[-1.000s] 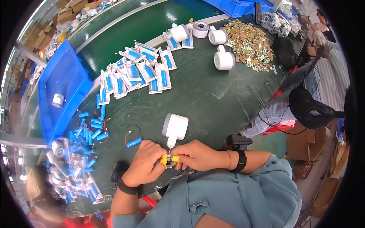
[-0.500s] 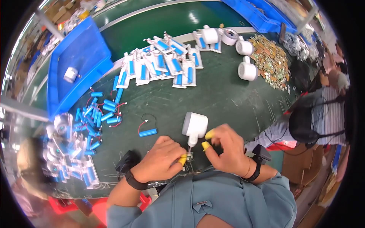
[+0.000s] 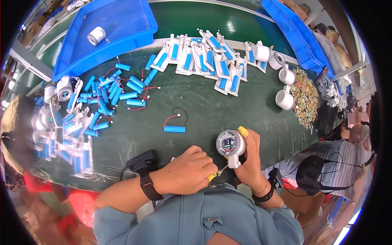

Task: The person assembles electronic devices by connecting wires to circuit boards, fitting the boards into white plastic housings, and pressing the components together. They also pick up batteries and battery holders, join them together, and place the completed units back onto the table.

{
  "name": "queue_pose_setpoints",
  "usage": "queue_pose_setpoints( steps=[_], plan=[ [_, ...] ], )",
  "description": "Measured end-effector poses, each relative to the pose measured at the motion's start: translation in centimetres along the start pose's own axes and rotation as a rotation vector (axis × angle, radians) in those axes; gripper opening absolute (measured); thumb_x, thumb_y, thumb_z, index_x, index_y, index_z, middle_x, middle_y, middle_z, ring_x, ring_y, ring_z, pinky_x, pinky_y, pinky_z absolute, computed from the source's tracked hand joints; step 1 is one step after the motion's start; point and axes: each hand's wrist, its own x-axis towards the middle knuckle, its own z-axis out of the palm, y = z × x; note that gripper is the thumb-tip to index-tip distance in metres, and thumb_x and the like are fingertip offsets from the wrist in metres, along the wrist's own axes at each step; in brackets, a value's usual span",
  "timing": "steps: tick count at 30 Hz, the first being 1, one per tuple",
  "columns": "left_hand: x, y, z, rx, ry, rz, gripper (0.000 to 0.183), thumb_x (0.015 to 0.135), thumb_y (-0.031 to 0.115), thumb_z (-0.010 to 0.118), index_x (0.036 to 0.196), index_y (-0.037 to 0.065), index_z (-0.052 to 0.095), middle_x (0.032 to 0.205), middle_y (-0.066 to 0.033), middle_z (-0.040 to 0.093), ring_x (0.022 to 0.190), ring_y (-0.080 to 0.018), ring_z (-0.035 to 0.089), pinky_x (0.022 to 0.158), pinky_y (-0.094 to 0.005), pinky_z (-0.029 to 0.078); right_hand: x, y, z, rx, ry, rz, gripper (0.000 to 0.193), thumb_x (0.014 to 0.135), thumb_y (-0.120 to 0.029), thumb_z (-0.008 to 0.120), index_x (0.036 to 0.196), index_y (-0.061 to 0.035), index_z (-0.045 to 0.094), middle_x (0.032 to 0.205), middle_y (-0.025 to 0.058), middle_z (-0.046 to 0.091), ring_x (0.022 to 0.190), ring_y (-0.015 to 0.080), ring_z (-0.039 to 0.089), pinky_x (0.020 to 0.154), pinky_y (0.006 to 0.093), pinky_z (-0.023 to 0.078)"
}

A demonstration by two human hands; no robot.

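Note:
My right hand (image 3: 252, 166), with yellow finger covers, is closed round the side of a white round housing (image 3: 241, 148) with a short neck. Its open face is turned up, showing a grey ring and a small dark part inside. Thin wires come out of the neck toward a small circuit board (image 3: 219, 173). My left hand (image 3: 187, 170) pinches at this board close to my body; its fingertips partly hide it. Just beyond my left hand, a blue cylindrical battery (image 3: 174, 129) with red and black leads lies on the dark green table (image 3: 196, 112).
Several blue batteries (image 3: 104, 92) and white housings (image 3: 64, 90) are heaped at left. White handle shells (image 3: 200, 61) with batteries lie at the back. More white housings (image 3: 284, 100) stand beside a pile of small circuit boards (image 3: 304, 102). Blue bins (image 3: 122, 43) flank the far side.
My right hand, open beside the housing before, now grips it. The housing has been lifted off the table and turned so its open face shows. My left hand stays at the board.

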Motion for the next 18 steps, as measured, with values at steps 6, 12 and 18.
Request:
queue_pose_setpoints(
  steps=[6, 12, 18],
  plan=[
    [0.1, -0.7, -0.4, -0.151, 0.016, 0.055, 0.015, 0.08, 0.01, 0.054, 0.094, 0.006, 0.054, 0.083, -0.0086, 0.05, 0.083, -0.027, 0.052, 0.087, -0.0411, 0.038, 0.1, -0.4, 0.5, -0.175, 0.078, -0.062, 0.072, 0.071, 0.0, 0.068, 0.136, 0.0013, 0.039, 0.127, 0.0185, 0.041, 0.117, 0.0333, 0.043, 0.102, 0.0363, 0.033],
    [0.2, 2.1, -3.6, -0.711, 0.104, -0.276, 0.019, 0.089, 0.001, 0.058, 0.107, 0.002, 0.055, 0.094, -0.0052, 0.061, 0.086, -0.0143, 0.059, 0.072, -0.0298, 0.046, -0.4, -0.8, 0.9, 0.129, 0.094, 0.051, 0.068, 0.075, 0.008, 0.061, 0.139, 0.0026, 0.037, 0.13, 0.016, 0.043, 0.121, 0.0261, 0.046, 0.103, 0.0343, 0.037],
    [-5.0, 5.3, -8.9, -0.694, 0.554, -0.448, 0.019, 0.091, 0.006, 0.059, 0.109, 0.002, 0.057, 0.095, -0.0044, 0.061, 0.087, -0.0118, 0.058, 0.076, -0.0262, 0.047, -0.5, 0.1, 0.7, 0.197, 0.08, 0.057, 0.061, 0.077, 0.011, 0.058, 0.135, 0.0028, 0.04, 0.125, 0.0152, 0.047, 0.116, 0.0258, 0.052, 0.1, 0.035, 0.042]
  ],
)
